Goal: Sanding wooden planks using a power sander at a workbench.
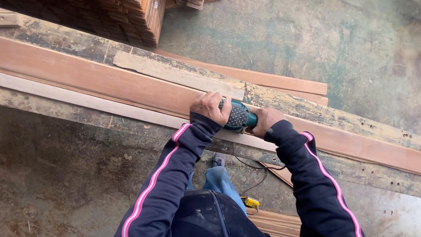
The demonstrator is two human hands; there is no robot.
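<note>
Head-camera view: a teal handheld power sander (239,116) is gripped with both hands and pressed down on a long reddish-brown plank (109,83) that lies lengthwise on a worn, paint-stained counter (346,120). The left hand (209,106) is laid over the front of the tool, its fingers (206,97) curled down and clamped on the housing; the right hand (265,120) is closed around the rear grip, so that most of its fingers are hidden beneath the palm. The sander sits about midway along the visible run of the plank, close to the near edge of the counter. A paler, narrower strip (66,94) is seen lying against the near side of the plank, and a rough grey board (175,74) rests beyond it toward the far edge. How much of the surface has already been worked cannot be read with confidence: the wood to either side of the tool looks alike in colour and sheen, though long stretches are judged to remain in both directions. A stack of timber (127,19) is visible at the far left corner, a black cable (254,166) trails beneath the counter, and a small yellow object (250,202) lies on the concrete floor (66,175).
</note>
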